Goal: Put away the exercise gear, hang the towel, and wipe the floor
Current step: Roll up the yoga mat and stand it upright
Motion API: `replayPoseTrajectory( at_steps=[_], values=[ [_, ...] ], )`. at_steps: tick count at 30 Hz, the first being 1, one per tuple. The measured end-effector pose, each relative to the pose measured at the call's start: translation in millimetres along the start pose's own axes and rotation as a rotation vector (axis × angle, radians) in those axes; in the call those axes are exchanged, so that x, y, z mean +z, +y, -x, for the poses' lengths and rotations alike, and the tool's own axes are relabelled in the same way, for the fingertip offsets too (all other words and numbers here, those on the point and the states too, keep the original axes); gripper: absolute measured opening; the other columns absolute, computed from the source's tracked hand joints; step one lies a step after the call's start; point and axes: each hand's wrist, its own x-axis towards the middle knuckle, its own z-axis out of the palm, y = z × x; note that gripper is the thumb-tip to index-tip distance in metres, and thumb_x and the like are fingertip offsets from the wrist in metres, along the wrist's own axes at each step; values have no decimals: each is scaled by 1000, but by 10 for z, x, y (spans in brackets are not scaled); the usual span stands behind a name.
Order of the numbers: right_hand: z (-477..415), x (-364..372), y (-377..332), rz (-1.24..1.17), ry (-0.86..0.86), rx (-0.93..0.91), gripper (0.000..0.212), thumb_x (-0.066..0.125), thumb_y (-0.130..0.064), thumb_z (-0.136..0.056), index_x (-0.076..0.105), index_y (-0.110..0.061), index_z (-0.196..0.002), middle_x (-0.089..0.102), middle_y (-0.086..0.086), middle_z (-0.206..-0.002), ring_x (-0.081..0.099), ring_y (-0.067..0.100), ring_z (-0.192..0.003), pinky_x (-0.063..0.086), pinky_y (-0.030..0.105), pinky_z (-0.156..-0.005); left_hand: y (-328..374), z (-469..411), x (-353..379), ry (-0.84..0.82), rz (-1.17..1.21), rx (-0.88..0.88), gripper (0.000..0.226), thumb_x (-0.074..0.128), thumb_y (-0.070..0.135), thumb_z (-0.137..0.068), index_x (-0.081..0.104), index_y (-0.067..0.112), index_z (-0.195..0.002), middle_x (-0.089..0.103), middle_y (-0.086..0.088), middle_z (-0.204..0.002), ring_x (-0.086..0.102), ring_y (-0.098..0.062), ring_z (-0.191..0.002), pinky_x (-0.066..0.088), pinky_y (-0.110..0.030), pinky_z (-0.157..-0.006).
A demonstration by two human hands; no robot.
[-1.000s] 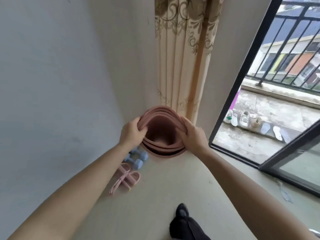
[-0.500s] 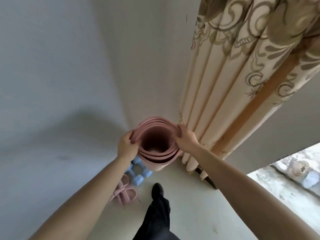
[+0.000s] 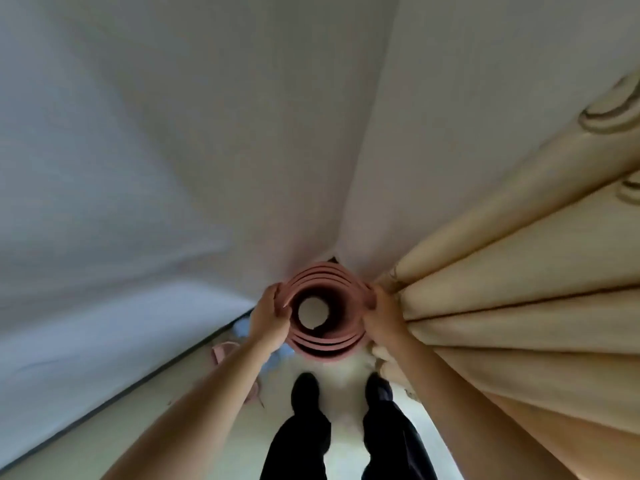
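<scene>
**Head view, looking down.** My left grip [image 3: 268, 320] and right grip [image 3: 381, 317] held opposite sides of the top end of the rolled pink yoga mat [image 3: 325, 348]. The fingers of both were curled against its outer coils, and the left fingertips reached onto the rim. The mat stood on end between them with its hollow core facing the camera, set close into the wall corner [image 3: 341, 202]. The beige curtain [image 3: 519, 306] hung just beside the roll and touched my right grip. Farther down, my black shoes [image 3: 304, 386] stood on the pale floor [image 3: 207, 438] near the mat.

**Step in hand, as judged:** putting away the exercise gear, with the mat placed upright in the corner. The next move called for the roll to sit squarely and lean on the wall before either grip let go, since loose coils could spring open or tip.

**Hidden or unclear:** left of the roll, a pink item [image 3: 221, 351] and something pale blue [image 3: 242, 329] lay by the wall's foot. My left forearm hid most of both, so I could not tell what they were. The roll itself hid its lower end, so contact with the floor could not be confirmed. No towel was in view.
</scene>
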Motion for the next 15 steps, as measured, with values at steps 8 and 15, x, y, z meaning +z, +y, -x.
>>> replayPoseTrajectory(
  at_steps=[8,15],
  values=[
    [-1320,362,471,-105,-29,-20,47,64,-16,-94,53,-18,-139,61,-6,-120,60,16,-111,48,30,-91,-207,-1100,718,68,22,-138,45,49,19,-93,48,18,-138,63,-7,-127,59,-31,-116,44,-33,-89],
    [-1775,527,773,-111,-114,-117,71,72,-26,-88,34,-36,-147,58,-8,-136,59,14,-120,51,35,-98,-344,-1379,958,15,21,-103,54,45,28,-101,27,21,-152,55,-5,-138,55,-28,-119,43,-35,-96]
  ],
)
